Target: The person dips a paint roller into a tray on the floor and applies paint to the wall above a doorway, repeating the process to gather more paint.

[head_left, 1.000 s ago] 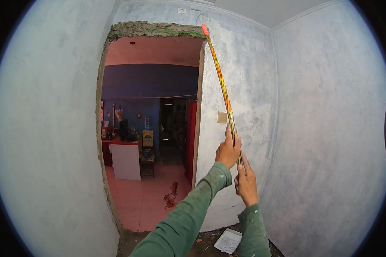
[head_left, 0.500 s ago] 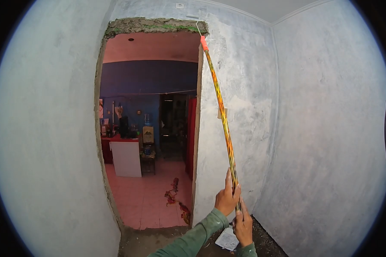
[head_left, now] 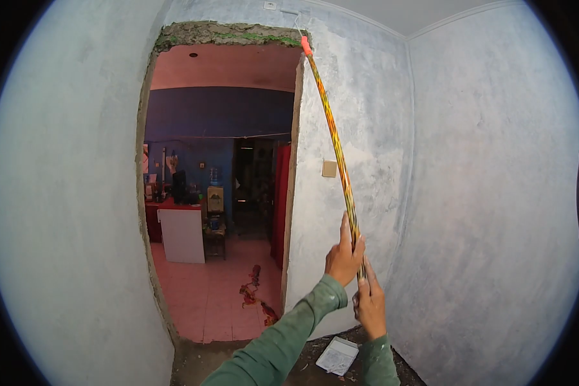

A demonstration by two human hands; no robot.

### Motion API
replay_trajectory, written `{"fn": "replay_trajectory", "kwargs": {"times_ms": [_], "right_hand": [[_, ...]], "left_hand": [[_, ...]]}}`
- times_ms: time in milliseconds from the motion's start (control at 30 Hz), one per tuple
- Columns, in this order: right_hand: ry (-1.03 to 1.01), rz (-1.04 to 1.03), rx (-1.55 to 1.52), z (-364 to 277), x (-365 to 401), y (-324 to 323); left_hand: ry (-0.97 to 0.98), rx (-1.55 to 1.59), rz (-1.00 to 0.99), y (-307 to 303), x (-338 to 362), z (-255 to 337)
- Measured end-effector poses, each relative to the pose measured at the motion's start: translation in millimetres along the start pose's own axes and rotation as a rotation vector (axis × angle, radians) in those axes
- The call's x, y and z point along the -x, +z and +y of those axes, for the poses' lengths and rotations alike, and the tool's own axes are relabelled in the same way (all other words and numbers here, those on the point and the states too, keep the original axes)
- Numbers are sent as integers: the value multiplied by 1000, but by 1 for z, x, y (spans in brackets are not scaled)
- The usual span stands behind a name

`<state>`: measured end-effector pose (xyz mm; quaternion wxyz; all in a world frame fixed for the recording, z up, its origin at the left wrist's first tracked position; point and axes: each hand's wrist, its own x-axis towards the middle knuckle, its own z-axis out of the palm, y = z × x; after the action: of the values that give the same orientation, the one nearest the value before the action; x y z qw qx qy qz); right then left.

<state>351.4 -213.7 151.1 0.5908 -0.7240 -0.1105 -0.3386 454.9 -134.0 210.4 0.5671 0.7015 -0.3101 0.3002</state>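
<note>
L hand [head_left: 344, 262] & R hand [head_left: 371, 310], low R of ctr, are both wrapped round the long roller pole [head_left: 333, 128], & the roller [head_left: 290, 12], top ctr, just went up a bit, so it's now nr the wall socket [head_left: 269, 5].

From the head, we look forward over the nearby grip of our left hand [head_left: 345, 261] and right hand [head_left: 371, 307]

The pole [head_left: 332, 132] is streaked yellow, orange and black; the floor [head_left: 215, 296] at 7 o'clock is pink.
</note>
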Motion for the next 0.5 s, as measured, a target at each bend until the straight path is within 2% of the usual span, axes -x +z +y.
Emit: {"fn": "replay_trajectory", "kwargs": {"times_ms": [100,167,500], "right_hand": [[-99,15,18,-9,-28,2],[-59,1,14,-26,-39,2],[-51,-14,-76,-63,-84,15]], "left_hand": [[18,-10,-6,-3,-30,6],[104,-27,42,-4,-49,11],[78,-130,40,-28,-104,42]]}}
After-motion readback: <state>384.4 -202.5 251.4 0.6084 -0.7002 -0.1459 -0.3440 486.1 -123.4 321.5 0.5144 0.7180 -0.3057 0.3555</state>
